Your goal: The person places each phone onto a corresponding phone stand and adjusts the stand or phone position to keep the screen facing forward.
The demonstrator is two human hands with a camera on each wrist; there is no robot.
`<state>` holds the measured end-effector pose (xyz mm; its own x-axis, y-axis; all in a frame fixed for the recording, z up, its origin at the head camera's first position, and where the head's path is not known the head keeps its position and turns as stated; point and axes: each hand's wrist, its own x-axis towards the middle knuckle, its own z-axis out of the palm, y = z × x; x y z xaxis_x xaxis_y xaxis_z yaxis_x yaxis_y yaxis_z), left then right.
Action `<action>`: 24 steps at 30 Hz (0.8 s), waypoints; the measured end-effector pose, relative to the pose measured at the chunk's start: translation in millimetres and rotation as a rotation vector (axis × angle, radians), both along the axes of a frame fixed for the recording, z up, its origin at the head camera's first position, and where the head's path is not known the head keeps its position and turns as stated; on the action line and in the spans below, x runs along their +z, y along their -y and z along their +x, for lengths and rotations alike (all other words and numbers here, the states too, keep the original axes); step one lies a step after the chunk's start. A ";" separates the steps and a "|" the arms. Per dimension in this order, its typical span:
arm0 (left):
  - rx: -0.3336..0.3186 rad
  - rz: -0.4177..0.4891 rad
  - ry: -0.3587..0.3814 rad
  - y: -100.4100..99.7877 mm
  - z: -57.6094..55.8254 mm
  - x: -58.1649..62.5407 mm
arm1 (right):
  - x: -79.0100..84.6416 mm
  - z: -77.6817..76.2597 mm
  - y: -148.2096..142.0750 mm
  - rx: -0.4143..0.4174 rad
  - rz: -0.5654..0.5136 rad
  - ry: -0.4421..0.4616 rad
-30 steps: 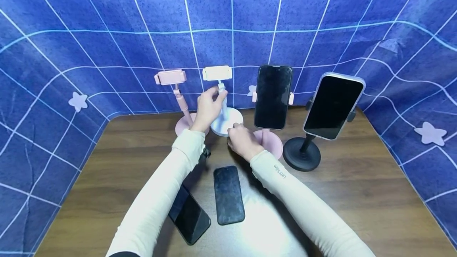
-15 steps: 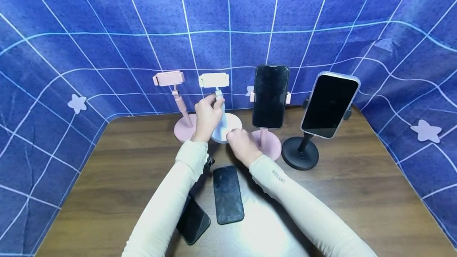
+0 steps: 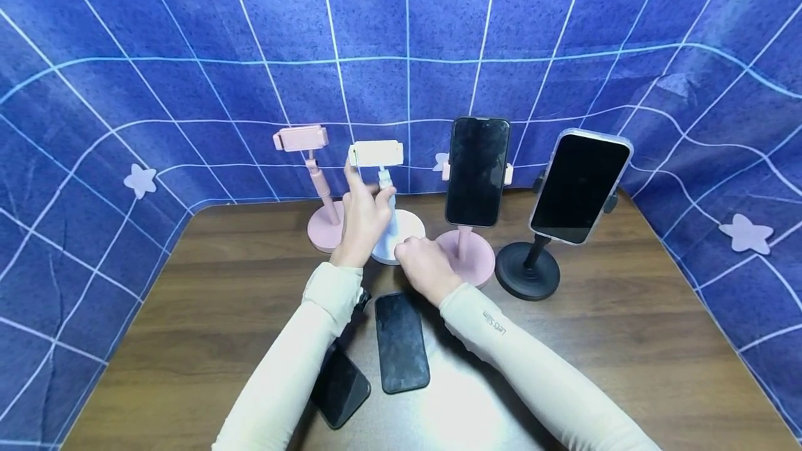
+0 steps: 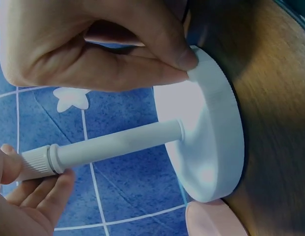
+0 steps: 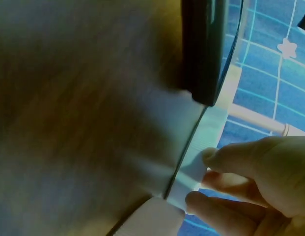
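Note:
A white phone stand [image 3: 390, 236] stands upright on the wooden table, its round base flat and its phone clamp [image 3: 376, 153] holding nothing. My left hand [image 3: 362, 223] grips the stand's pole at a ribbed collar [image 4: 36, 163], thumb on one side and fingers on the other; the index finger reaches up towards the clamp. On the near right rim of the base [image 4: 223, 123], my right hand [image 3: 426, 264] pinches with thumb and fingertips. In the right wrist view, its fingers [image 5: 231, 155] sit at the base's edge.
A pink stand [image 3: 326, 225] with no phone is at left. To the right, a pink stand [image 3: 477, 259] and a black stand [image 3: 528, 277] each bear a phone. Two phones lie nearer me, one in the middle [image 3: 402, 343] and one [image 3: 341, 388] partly under my left forearm.
The white stand has shifted slightly towards me, clamp and base together, with both hands on it. My left index finger has straightened upwards beside the clamp.

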<state>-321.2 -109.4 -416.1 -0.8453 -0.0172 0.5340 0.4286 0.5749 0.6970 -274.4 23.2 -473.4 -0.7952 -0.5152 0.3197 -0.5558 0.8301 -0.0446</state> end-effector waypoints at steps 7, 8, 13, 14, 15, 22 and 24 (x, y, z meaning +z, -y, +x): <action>-0.014 0.009 -0.041 0.3 7.7 -0.7 | 1.5 9.1 4.4 0.004 0.039 -0.030; -0.014 0.007 -0.042 0.5 8.5 -0.9 | 1.3 10.3 4.7 0.004 0.043 -0.038; -0.017 0.014 -0.031 2.8 11.7 -3.8 | 0.5 15.3 6.7 -0.005 0.034 -0.053; -0.017 0.018 -0.033 3.1 12.6 -4.5 | 0.5 16.4 6.9 -0.004 0.029 -0.053; -0.017 0.021 -0.036 3.3 13.2 -5.2 | 0.6 17.3 7.2 -0.003 0.028 -0.055; -0.021 -0.022 -0.103 5.6 17.0 -7.5 | 1.0 22.5 10.1 0.013 0.034 -0.047; -0.029 -0.025 -0.099 6.7 18.2 -7.2 | 1.1 24.0 10.8 0.016 0.030 -0.043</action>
